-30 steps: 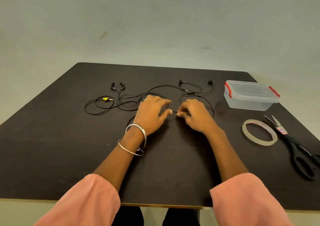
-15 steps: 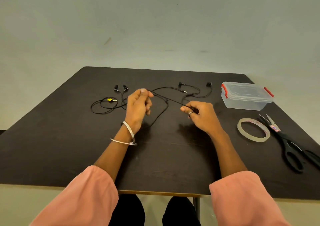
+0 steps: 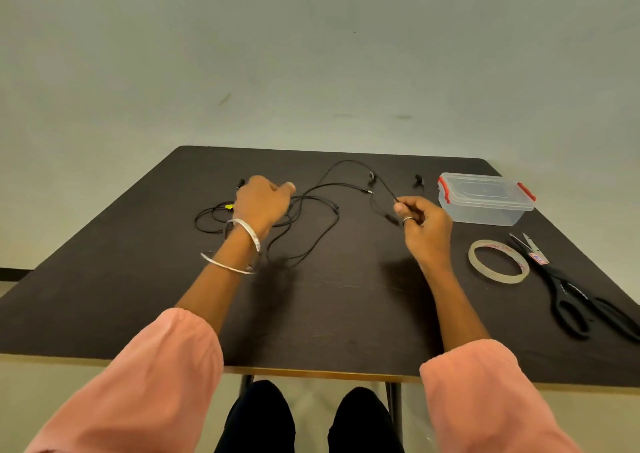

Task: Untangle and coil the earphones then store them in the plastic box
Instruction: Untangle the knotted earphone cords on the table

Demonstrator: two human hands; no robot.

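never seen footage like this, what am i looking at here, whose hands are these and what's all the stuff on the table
There is no machine here. A person wears a camera on their head, so the one picture looks forward and down at their own two arms in pink sleeves.

They sit at a dark table. On it lie tangled black earphones, with the earbuds near the far edge. To the right stand a clear plastic box with red clips and its lid on, a tape roll and black scissors.

The right hand pinches one earphone cable and lifts it off the table. The left hand, with bangles on the wrist, reaches over the tangle; whether it grips a cable cannot be told from here.

The job is to untangle the earphones, coil them and put them in the box. Nothing is coiled yet.
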